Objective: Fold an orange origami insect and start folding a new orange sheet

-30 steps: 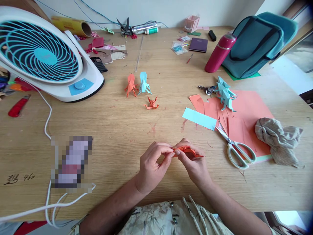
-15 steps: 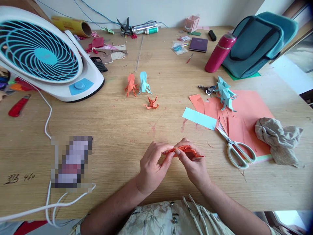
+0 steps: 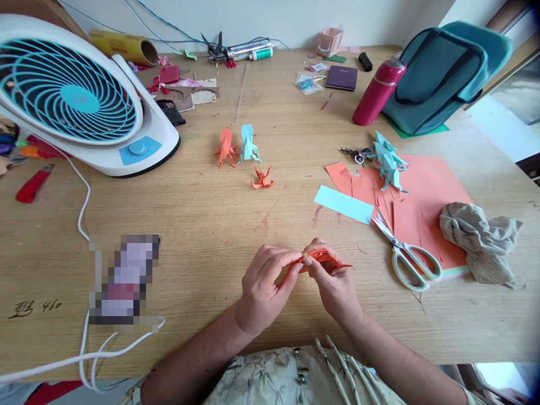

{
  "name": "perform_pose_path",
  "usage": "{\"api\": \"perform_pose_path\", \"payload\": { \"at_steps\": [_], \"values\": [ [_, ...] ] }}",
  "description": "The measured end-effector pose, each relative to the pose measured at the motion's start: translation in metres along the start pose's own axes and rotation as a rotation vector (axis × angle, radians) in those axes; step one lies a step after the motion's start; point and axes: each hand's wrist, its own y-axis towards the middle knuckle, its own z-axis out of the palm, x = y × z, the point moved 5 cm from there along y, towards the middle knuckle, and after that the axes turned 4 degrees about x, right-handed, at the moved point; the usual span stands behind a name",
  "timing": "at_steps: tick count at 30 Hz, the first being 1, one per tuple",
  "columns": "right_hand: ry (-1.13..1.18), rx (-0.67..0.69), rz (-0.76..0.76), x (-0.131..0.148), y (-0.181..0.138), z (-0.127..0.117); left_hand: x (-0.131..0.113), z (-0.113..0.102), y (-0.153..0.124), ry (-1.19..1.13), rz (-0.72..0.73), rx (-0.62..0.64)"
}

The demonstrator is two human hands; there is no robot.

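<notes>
Between my two hands, close to the table's front edge, is a folded piece of orange paper (image 3: 324, 256) with a pointed tip sticking out to the right. My left hand (image 3: 268, 281) pinches its left end between thumb and fingertips. Around its middle, my right hand (image 3: 335, 284) grips with the thumb on the near side and fingers behind. The fingers cover much of the folds. Farther back stand an orange origami figure (image 3: 226, 146) and a light blue one (image 3: 248, 143), with a small orange folded piece (image 3: 262, 178) in front of them.
To the right, white-handled scissors (image 3: 407, 256) lie by orange paper sheets (image 3: 434, 185), a light blue strip (image 3: 343, 203), blue origami (image 3: 388, 160) and a crumpled cloth (image 3: 481, 242). A fan (image 3: 156, 135) and phone (image 3: 126, 278) are left; a bottle (image 3: 379, 93) and bag (image 3: 439, 79) stand back right.
Almost nothing differs. My fingertips have shifted very slightly on the orange paper, which both hands keep pinched in the same place.
</notes>
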Motion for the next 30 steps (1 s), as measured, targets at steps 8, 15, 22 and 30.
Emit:
{"api": "perform_pose_path", "payload": {
  "at_steps": [8,15,22,30],
  "values": [
    [0.002,-0.034,0.007,-0.0023,-0.0012,-0.0003,0.0037,-0.0002,-0.0017,0.018,-0.023,0.019],
    [0.028,-0.036,0.023,-0.0044,0.0005,-0.0025,0.0072,0.0002,-0.0040,-0.011,-0.023,0.046],
    [0.068,0.002,0.054,-0.0053,0.0034,-0.0027,0.0060,-0.0017,-0.0034,0.014,0.036,0.056],
    [0.045,0.021,0.053,-0.0065,0.0031,-0.0036,0.0067,-0.0017,-0.0045,0.002,0.047,0.059]
  ]
}}
